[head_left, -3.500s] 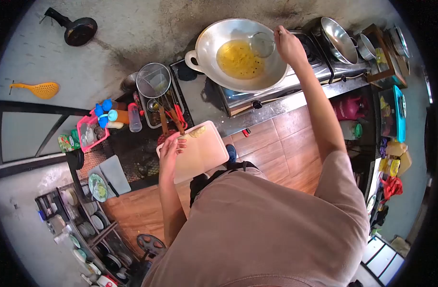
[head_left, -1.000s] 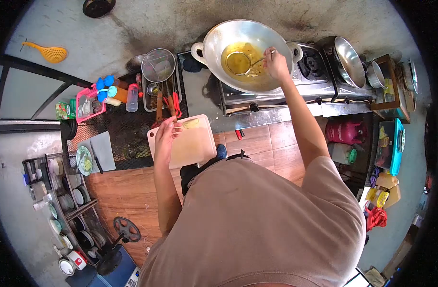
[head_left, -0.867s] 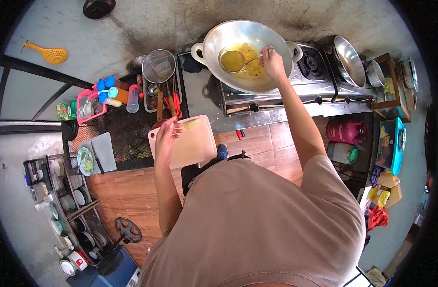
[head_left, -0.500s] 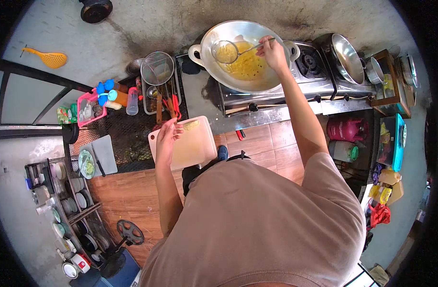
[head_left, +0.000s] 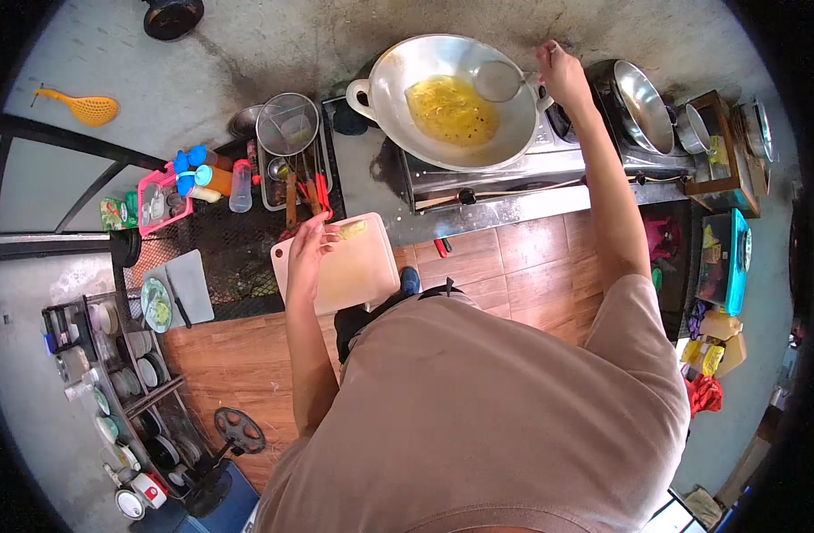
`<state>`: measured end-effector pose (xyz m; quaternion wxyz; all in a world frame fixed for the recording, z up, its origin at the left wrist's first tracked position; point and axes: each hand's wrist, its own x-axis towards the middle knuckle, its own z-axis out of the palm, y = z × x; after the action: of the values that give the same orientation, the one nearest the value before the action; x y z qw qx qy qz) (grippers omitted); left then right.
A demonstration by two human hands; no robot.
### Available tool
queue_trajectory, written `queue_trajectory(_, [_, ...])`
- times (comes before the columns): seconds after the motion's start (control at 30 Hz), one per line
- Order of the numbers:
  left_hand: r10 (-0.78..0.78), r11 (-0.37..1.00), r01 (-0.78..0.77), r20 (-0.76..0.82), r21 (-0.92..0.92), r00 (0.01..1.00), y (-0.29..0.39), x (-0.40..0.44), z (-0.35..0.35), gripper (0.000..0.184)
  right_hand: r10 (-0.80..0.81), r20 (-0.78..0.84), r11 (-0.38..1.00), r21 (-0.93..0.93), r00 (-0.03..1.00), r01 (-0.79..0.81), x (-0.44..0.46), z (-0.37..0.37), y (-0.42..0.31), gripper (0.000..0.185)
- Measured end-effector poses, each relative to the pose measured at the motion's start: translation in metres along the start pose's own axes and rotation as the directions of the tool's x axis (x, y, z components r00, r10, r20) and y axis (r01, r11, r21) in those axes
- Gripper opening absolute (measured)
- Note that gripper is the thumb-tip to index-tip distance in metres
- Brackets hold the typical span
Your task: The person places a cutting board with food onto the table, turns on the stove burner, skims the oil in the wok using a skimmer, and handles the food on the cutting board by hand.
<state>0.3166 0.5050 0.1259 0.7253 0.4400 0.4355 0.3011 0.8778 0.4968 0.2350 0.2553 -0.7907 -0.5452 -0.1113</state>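
The head view showed a round, silver-coloured wire skimmer point(head_left: 498, 82) held over the inner right side of a large, silver-coloured metal wok point(head_left: 516, 131), raised above a shallow pool of yellow oil point(head_left: 451, 111) with dark specks in it. The right hand point(head_left: 563, 76), just beyond the wok's right rim, was closed around the far end of the skimmer's thin handle. The wok sat on a shiny metal gas stove point(head_left: 505, 180), its pale left handle point(head_left: 359, 99) pointing towards a wire-mesh strainer point(head_left: 288, 124) that lay to the wok's left, over a metal tray point(head_left: 269, 197) of utensils with wooden and red handles. Below and left of the wok was a pale pink rectangular cutting board point(head_left: 340, 280), with a small pale yellow piece point(head_left: 352, 229) near its top edge. The left hand point(head_left: 307, 258) was at the board's left part, fingers half curled; whether it gripped anything could not be told. Farther left of the wok stood a pink plastic basket point(head_left: 149, 218), near bottles with blue caps, and below that lay a grey cutting board point(head_left: 192, 280) with a black-handled knife point(head_left: 181, 309) and a green-patterned plate point(head_left: 156, 305). To the wok's right were a wide silver-coloured pan point(head_left: 645, 107) and a smaller metal pot point(head_left: 691, 131).
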Motion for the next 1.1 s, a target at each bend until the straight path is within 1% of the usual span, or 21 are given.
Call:
queue_trajectory(0.03, [0.006, 1.000, -0.006, 0.001, 0.006, 1.000, 0.000, 0.001, 0.000, 0.036, -0.031, 0.041, 0.998, -0.046, 0.999, 0.033, 0.000, 0.002, 0.007, 0.028])
queue_trajectory(0.07, [0.012, 1.000, -0.012, 0.001, 0.012, 1.000, 0.001, 0.001, -0.001, 0.036, -0.031, 0.043, 0.998, -0.045, 0.999, 0.033, -0.002, 0.007, 0.013, 0.028])
queue_trajectory(0.13, [0.010, 1.000, -0.010, -0.002, 0.007, 1.000, -0.001, 0.001, -0.002, 0.036, -0.104, 0.107, 0.986, -0.119, 0.989, 0.117, -0.009, 0.008, 0.008, 0.027])
queue_trajectory(0.17, [0.010, 1.000, -0.010, -0.002, 0.002, 1.000, -0.001, 0.001, -0.002, 0.036, -0.104, 0.107, 0.986, -0.118, 0.989, 0.117, -0.012, 0.010, 0.005, 0.027])
queue_trajectory(0.23, [0.006, 1.000, -0.006, -0.008, 0.015, 1.000, -0.003, 0.000, -0.003, 0.036, -0.098, 0.261, 0.976, -0.163, 0.961, 0.144, -0.018, 0.016, -0.002, 0.023])
queue_trajectory(0.27, [0.001, 1.000, -0.001, -0.013, 0.027, 1.000, -0.004, 0.000, -0.002, 0.036, -0.096, 0.260, 0.976, -0.163, 0.961, 0.142, -0.021, 0.026, 0.000, 0.023])
queue_trajectory(0.33, [0.000, 1.000, 0.000, -0.007, 0.015, 1.000, -0.006, -0.001, -0.001, 0.035, -0.182, 0.341, 0.958, -0.148, 0.922, 0.244, -0.026, 0.044, -0.002, 0.021])
queue_trajectory(0.37, [0.000, 1.000, 0.000, -0.004, 0.003, 1.000, -0.006, -0.001, -0.001, 0.035, -0.191, 0.374, 0.959, -0.125, 0.908, 0.254, -0.030, 0.049, -0.002, 0.019])
queue_trajectory(0.4, [0.001, 1.000, -0.001, -0.009, 0.005, 1.000, -0.005, -0.002, -0.001, 0.035, -0.195, 0.374, 0.959, -0.121, 0.907, 0.256, -0.034, 0.053, -0.008, 0.019])
queue_trajectory(0.47, [0.006, 1.000, -0.006, -0.024, 0.011, 1.000, -0.003, -0.004, 0.000, 0.034, -0.169, 0.322, 0.985, 0.035, 0.931, 0.167, -0.045, 0.063, -0.021, 0.019])
queue_trajectory(0.5, [0.006, 1.000, -0.006, -0.028, 0.010, 1.000, -0.003, -0.005, -0.001, 0.034, -0.160, 0.293, 0.987, 0.077, 0.943, 0.143, -0.050, 0.067, -0.027, 0.021])
queue_trajectory(0.53, [0.010, 1.000, -0.010, -0.019, 0.016, 1.000, -0.004, -0.005, -0.003, 0.033, -0.161, 0.294, 0.986, 0.079, 0.942, 0.144, -0.055, 0.071, -0.033, 0.021])
queue_trajectory(0.6, [0.016, 1.000, -0.016, -0.010, 0.021, 1.000, -0.005, -0.005, -0.004, 0.032, -0.020, 0.263, 0.990, 0.143, 0.964, -0.019, -0.061, 0.081, -0.045, 0.021])
queue_trajectory(0.63, [0.010, 1.000, -0.010, -0.016, 0.016, 1.000, -0.005, -0.006, -0.004, 0.032, 0.013, 0.246, 0.975, 0.214, 0.969, -0.067, -0.063, 0.089, -0.044, 0.020])
queue_trajectory(0.67, [0.005, 1.000, -0.005, -0.022, 0.012, 1.000, -0.005, -0.006, -0.005, 0.032, 0.012, 0.244, 0.974, 0.215, 0.970, -0.066, -0.066, 0.095, -0.046, 0.020])
queue_trajectory(0.73, [0.004, 1.000, -0.004, -0.020, 0.006, 1.000, -0.006, -0.007, -0.005, 0.032, 0.184, 0.243, 0.856, 0.437, 0.952, -0.277, -0.069, 0.101, -0.053, 0.021])
queue_trajectory(0.77, [0.002, 1.000, -0.002, -0.018, -0.002, 1.000, -0.006, -0.007, -0.005, 0.032, 0.185, 0.241, 0.856, 0.438, 0.953, -0.277, -0.069, 0.102, -0.054, 0.021])
queue_trajectory(0.83, [0.006, 1.000, -0.006, -0.009, -0.005, 1.000, -0.009, -0.006, -0.006, 0.034, 0.262, 0.298, 0.751, 0.534, 0.918, -0.388, -0.070, 0.099, -0.062, 0.025])
queue_trajectory(0.97, [0.007, 1.000, -0.007, 0.008, 0.010, 1.000, -0.010, -0.006, -0.004, 0.035, 0.242, 0.283, 0.751, 0.551, 0.928, -0.363, -0.066, 0.094, -0.066, 0.028])
queue_trajectory(1.03, [0.006, 1.000, -0.006, 0.011, 0.005, 1.000, -0.009, -0.007, -0.002, 0.035, 0.245, 0.318, 0.659, 0.638, 0.916, -0.397, -0.061, 0.083, -0.071, 0.028])
queue_trajectory(1.1, [0.004, 1.000, -0.004, 0.013, -0.001, 1.000, -0.009, -0.008, -0.002, 0.036, 0.231, 0.292, 0.657, 0.657, 0.928, -0.370, -0.055, 0.076, -0.070, 0.029])
